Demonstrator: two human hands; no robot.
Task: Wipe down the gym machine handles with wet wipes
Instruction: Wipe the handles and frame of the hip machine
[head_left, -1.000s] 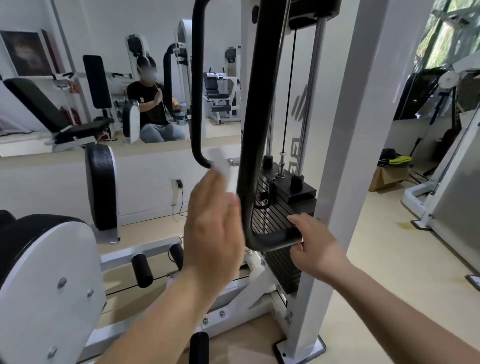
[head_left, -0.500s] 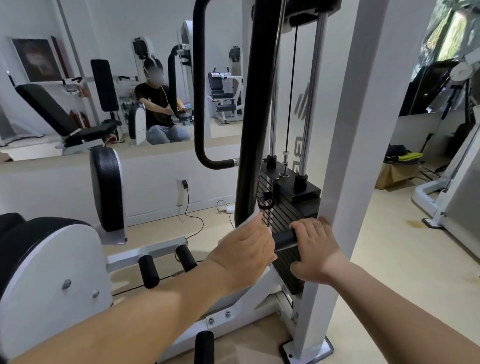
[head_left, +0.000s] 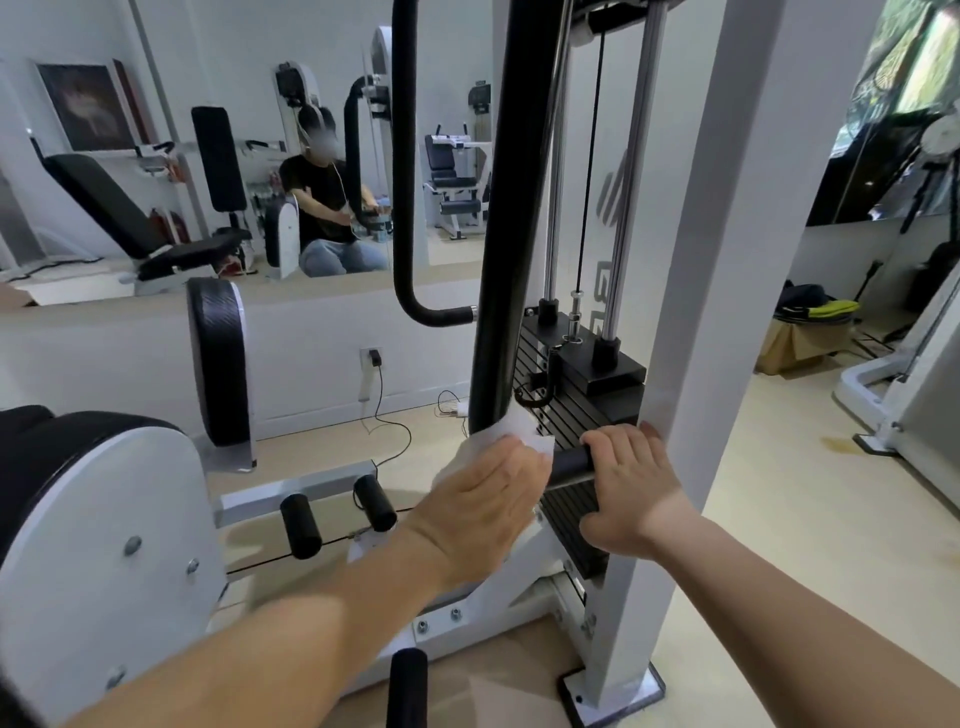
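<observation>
Down low, the left hand (head_left: 488, 499) holds a white wipe (head_left: 511, 428) wrapped on the black handle (head_left: 569, 462), at the bend under the tall bar (head_left: 511, 208). The right hand (head_left: 631, 483) grips the handle's end, fingers curled over it, touching the white post (head_left: 717, 260). The grey letters (head_left: 603, 286) behind the weights (head_left: 576, 415) are partly hidden, so I cannot read them.

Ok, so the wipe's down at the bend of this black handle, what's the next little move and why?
Probably slide the left hand and its wet wipe rightward along the short horizontal handle, toward the right hand, which grips the handle's end. The wipe sits bunched at the bend, and the bare black stretch between the two hands is not yet under it.
</observation>
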